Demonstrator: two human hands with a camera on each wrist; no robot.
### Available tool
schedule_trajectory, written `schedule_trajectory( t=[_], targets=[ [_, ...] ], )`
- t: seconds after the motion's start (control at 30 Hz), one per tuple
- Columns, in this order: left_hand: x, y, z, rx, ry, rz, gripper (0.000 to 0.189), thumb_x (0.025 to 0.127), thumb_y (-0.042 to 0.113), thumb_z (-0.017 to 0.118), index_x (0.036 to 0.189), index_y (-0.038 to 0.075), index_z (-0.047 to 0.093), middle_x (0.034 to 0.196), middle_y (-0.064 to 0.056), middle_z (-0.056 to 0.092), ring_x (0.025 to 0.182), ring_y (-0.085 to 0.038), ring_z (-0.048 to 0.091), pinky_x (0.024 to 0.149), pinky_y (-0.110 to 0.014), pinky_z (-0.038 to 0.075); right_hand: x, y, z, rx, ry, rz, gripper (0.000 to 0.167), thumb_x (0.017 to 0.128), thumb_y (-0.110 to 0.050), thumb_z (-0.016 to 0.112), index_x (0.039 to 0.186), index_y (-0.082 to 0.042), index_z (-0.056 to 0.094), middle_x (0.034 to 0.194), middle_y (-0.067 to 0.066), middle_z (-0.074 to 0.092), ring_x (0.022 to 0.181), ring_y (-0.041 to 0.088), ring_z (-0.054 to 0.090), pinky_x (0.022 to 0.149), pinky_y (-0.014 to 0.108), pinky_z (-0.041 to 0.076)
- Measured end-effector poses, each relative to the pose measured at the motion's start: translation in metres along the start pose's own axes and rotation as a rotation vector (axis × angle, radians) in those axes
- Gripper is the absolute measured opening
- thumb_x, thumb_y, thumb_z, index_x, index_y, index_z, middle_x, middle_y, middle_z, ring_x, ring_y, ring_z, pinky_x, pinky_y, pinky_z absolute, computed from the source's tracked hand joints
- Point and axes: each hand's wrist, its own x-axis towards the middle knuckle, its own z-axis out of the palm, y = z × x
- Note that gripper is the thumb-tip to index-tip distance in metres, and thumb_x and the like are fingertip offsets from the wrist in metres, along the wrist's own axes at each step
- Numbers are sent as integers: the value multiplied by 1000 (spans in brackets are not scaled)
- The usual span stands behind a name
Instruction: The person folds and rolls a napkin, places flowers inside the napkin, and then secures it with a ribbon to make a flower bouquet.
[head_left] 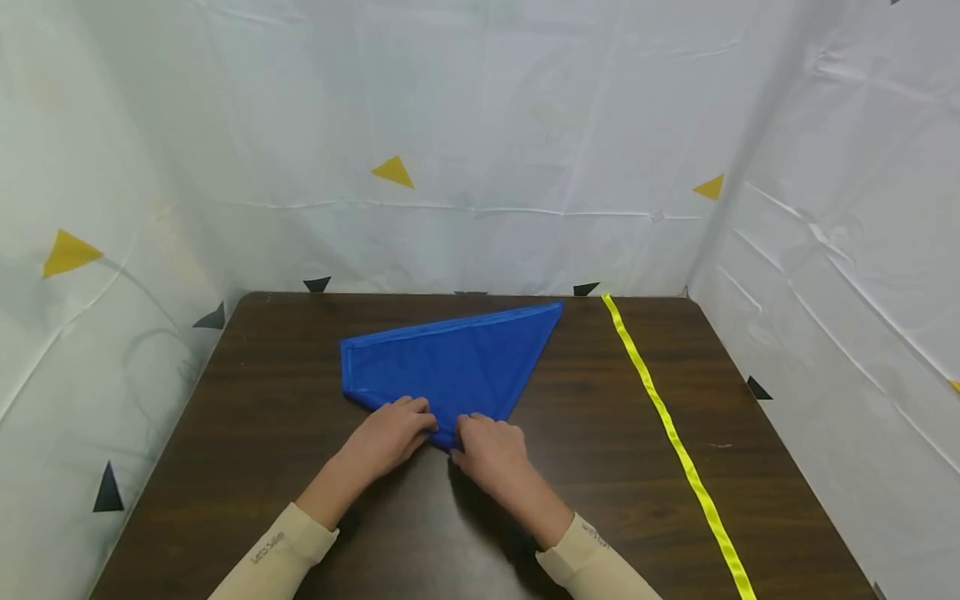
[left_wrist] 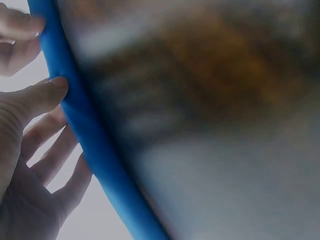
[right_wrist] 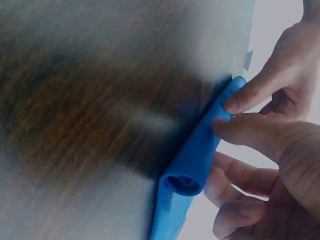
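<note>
A blue cloth (head_left: 450, 358) with stitched hems lies on the brown table, its near edge turned into a roll. In the right wrist view the roll (right_wrist: 192, 160) shows an open, coiled end. At the near edge my left hand (head_left: 392, 437) pinches the roll, its thumb on the near side and its fingers behind in the left wrist view. Close to its right, my right hand (head_left: 495, 454) pinches the same roll between thumb and fingers. The cloth's far side lies flat and reaches a point at the upper right.
A long yellow ribbon (head_left: 678, 446) runs from the table's back edge towards the front, right of the cloth. White sheeting (head_left: 480, 125) with yellow and black triangles encloses the back and sides of the wood-grain table (head_left: 247, 467).
</note>
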Motion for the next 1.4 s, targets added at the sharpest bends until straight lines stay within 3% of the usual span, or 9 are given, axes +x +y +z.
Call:
schedule_trajectory(
  t=[0.23,0.47,0.63,0.83,1.07,1.4],
  targets=[
    [6,1,-8,22,-76,-15,5,98,16,81,100,21,81,94,2,67,89,-21,67,78,-44,59,-1,-3,-1,-70,37,-48,19,93,-32,82,99,-16,72,95,2,70,80,27,72,61,47,58],
    [-3,12,-6,82,-44,2,5,95,22,83,97,22,78,92,4,73,91,-21,67,83,-44,57,-8,-3,0,-102,30,-100,12,93,-25,81,100,-16,77,95,1,69,88,21,68,62,45,57],
    [-12,18,0,86,-25,-19,20,92,26,87,99,22,69,94,6,71,90,-19,67,77,-40,56,-11,-3,-3,-129,42,-136,10,92,-24,82,88,-17,76,87,-1,67,79,19,63,60,42,57],
    [-17,24,6,85,-49,-32,18,93,27,87,95,24,69,95,6,63,90,-17,62,75,-39,53,-16,4,-9,-96,29,-202,17,89,-22,86,79,-17,72,82,0,66,74,18,62,58,38,55],
    [-16,27,6,128,-32,-59,13,93,28,87,93,25,74,95,7,66,96,-17,61,85,-40,52,-15,10,-2,-52,57,-302,24,87,-20,88,92,-17,65,86,1,67,81,20,68,64,35,56],
    [-15,31,-1,54,-61,-59,17,90,24,88,93,22,72,90,7,67,86,-17,65,74,-39,55,-14,10,5,-84,66,-307,20,86,-19,86,95,-17,68,90,1,68,84,20,67,69,37,57]
  ],
)
